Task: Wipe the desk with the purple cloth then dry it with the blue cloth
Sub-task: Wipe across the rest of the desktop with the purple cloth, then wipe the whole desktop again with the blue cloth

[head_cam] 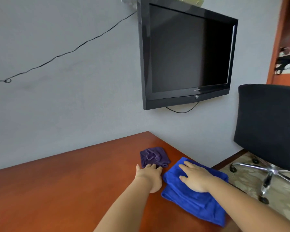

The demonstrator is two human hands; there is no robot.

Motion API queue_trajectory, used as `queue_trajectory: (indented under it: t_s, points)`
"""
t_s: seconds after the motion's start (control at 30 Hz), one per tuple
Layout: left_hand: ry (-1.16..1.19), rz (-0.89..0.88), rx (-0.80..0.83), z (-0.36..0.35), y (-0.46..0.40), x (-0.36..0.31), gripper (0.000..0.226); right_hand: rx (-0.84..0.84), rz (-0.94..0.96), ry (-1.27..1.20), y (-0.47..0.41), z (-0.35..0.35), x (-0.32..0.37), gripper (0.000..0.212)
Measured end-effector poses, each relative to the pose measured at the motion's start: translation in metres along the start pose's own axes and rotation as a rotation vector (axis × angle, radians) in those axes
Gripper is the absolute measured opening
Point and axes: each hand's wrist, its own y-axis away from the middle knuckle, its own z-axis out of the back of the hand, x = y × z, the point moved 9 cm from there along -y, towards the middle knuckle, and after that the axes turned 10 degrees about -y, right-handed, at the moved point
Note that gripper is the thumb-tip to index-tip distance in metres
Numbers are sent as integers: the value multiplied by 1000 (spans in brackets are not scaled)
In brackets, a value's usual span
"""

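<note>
A crumpled purple cloth (154, 156) lies near the far right corner of the reddish-brown desk (60, 190). My left hand (149, 177) rests on the desk just in front of it, fingertips touching the cloth's near edge, nothing gripped. A folded blue cloth (194, 203) lies along the desk's right edge, beside the purple one. My right hand (193, 177) lies flat on top of the blue cloth, fingers spread, palm pressing down.
A black TV (187, 52) hangs on the grey wall above the desk's far corner, a cable looping below it. A black swivel chair (268, 124) on a chrome base stands right of the desk on patterned flooring. A thin wire runs across the wall.
</note>
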Motion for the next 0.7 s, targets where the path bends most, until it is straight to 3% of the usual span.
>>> queue_trajectory:
  t_s: [0.17, 0.27, 0.43, 0.57, 0.7]
  points:
    - [159, 13, -56, 6, 31, -27, 30, -15, -43, -24, 19, -22, -4, 58]
    - [151, 46, -140, 7, 32, -26, 36, -31, -30, -26, 24, -23, -4, 57]
    - [-57, 61, -232, 18, 4, -6, 57, -85, 8, -13, 19, -16, -2, 58]
    - [-127, 55, -129, 9, -38, 11, 64, -108, 39, -40, 0, -6, 3, 57]
    - [-69, 40, 39, -8, -73, 21, 54, -114, 40, -27, -17, -18, 5, 56]
